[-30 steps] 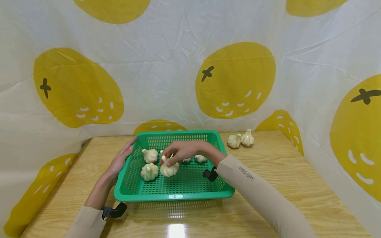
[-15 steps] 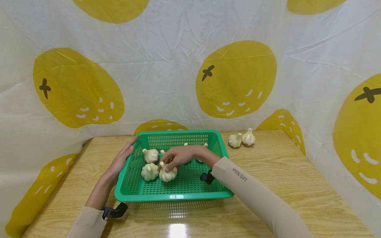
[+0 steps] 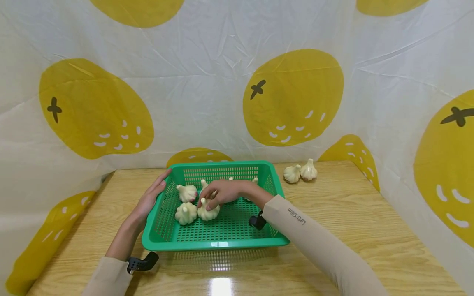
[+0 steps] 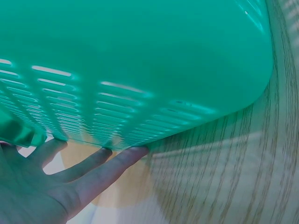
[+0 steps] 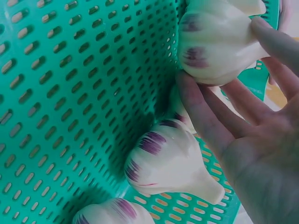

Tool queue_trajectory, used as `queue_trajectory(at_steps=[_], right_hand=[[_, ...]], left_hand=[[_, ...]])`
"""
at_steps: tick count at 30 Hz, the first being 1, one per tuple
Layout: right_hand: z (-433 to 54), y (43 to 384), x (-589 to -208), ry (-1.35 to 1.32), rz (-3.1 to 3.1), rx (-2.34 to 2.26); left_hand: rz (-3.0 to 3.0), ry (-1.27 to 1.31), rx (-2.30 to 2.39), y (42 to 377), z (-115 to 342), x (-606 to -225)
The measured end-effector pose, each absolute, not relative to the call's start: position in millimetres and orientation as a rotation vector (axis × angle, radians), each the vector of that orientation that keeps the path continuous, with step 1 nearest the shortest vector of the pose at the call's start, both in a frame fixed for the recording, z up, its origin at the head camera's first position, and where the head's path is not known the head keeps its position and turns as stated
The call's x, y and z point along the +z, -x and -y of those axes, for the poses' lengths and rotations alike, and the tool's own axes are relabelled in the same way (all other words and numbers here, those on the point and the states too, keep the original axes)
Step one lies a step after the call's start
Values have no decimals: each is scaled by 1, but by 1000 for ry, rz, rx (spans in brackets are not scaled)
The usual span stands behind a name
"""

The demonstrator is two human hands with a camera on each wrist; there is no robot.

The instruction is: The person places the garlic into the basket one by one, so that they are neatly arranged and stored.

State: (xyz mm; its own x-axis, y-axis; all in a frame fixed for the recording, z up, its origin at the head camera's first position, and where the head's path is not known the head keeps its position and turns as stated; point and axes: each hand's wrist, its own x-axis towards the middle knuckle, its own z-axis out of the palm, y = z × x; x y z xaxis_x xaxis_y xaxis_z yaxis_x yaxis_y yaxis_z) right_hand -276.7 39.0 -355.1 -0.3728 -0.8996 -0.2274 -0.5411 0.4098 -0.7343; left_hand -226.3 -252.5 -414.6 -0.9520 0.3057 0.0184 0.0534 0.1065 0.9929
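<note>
I work in a staged recording booth rather than a lived-in room: a creased white fabric backdrop printed with large yellow citrus fruits [image 3: 292,98] encloses my light wooden table [image 3: 333,230] on 3 sides, and small black cameras [image 3: 142,263] are strapped at both my wrists.

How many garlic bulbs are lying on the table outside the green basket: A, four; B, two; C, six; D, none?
B: two garlic bulbs lie side by side on the table, to the right of the basket and behind it.
</note>
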Motion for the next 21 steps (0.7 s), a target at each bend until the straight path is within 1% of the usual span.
queue_trajectory(at_steps=[6,21], right_hand=[[-40,278,-356,1316,-2063,-694],[-38,279,-364,1263,-2130,-646]], left_hand=[[-2209,-348,1926,226,253,-414],[-2205,-340,1921,226,253,-414]])
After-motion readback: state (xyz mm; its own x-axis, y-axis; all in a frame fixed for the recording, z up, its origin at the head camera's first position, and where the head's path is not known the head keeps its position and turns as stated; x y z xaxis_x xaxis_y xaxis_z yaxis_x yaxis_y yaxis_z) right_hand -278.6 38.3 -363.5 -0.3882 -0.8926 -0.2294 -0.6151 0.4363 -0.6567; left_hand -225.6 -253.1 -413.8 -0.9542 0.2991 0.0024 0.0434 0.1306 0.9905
